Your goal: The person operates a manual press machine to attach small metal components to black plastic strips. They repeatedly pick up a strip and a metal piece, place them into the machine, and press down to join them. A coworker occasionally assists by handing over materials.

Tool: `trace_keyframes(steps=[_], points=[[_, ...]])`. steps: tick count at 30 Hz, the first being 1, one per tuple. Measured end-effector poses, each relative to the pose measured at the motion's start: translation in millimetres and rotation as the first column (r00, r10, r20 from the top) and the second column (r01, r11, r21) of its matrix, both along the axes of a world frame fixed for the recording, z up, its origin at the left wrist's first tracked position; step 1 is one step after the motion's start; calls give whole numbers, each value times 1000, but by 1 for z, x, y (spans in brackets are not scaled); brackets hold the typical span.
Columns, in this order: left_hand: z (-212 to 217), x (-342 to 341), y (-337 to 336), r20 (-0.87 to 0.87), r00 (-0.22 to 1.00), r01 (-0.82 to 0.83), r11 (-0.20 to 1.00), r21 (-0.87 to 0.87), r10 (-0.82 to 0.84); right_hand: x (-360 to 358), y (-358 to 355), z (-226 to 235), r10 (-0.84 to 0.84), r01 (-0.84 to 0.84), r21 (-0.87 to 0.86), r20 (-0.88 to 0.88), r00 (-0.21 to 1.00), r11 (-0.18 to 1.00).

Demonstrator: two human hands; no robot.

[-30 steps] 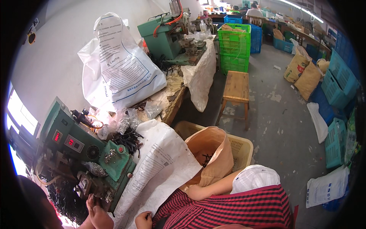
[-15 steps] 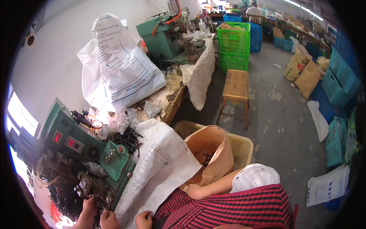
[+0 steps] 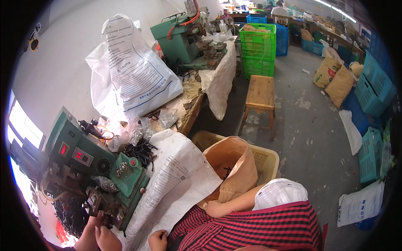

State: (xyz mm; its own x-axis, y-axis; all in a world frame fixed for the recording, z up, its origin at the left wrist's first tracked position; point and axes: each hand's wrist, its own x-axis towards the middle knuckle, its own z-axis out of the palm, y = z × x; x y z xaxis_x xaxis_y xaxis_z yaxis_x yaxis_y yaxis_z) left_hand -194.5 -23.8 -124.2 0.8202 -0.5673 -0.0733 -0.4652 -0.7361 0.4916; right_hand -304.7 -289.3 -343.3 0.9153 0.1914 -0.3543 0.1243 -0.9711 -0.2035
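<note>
My left hand [image 3: 157,240] is at the bottom edge with its fingers curled, against the lower border of a printed white plastic sheet [image 3: 167,175]. My right hand [image 3: 215,208] lies beside the lower rim of a brown paper bag [image 3: 240,178], its fingers bent and partly hidden. Whether either hand grips anything is hidden. A red-and-black striped garment [image 3: 255,226] covers my front. At the lower left, a co-worker's two hands [image 3: 104,237] are close together under the working head of a green bench machine [image 3: 75,146]. What they hold is hidden.
A cream basket [image 3: 268,161] surrounds the paper bag, which has a few black pieces inside. Black strips [image 3: 140,152] and small plastic bags lie by the machine. Beyond are a large white sack [image 3: 134,79], a wooden stool [image 3: 260,94] and green crates [image 3: 258,50].
The co-worker's hands have drawn closer together and shifted slightly left; a thin shiny rod seen between them before is now hidden. My own hands stay in place.
</note>
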Motion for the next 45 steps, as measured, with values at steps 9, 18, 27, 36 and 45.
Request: trace_keyframes(steps=[9,18,27,36,45], points=[[1,-1,-1,17,1000,2,1000,24,-2,-1,1,-11,-20,18,40,63,998,999],[0,-1,-6,34,999,43,999,-15,-43,-3,-1,-24,-89,78,89,126,988,993],[-31,15,19,27,1000,6,990,140,-10,3,-5,-2,-316,305,193,26,948,932],[-16,15,1,-17,1000,23,988,152,-20,-17,-44,29,35,-35,9,-40,999,999],[-40,19,13,19,999,30,998,61,-32,-13,-53,12,96,-96,-30,24,995,995]])
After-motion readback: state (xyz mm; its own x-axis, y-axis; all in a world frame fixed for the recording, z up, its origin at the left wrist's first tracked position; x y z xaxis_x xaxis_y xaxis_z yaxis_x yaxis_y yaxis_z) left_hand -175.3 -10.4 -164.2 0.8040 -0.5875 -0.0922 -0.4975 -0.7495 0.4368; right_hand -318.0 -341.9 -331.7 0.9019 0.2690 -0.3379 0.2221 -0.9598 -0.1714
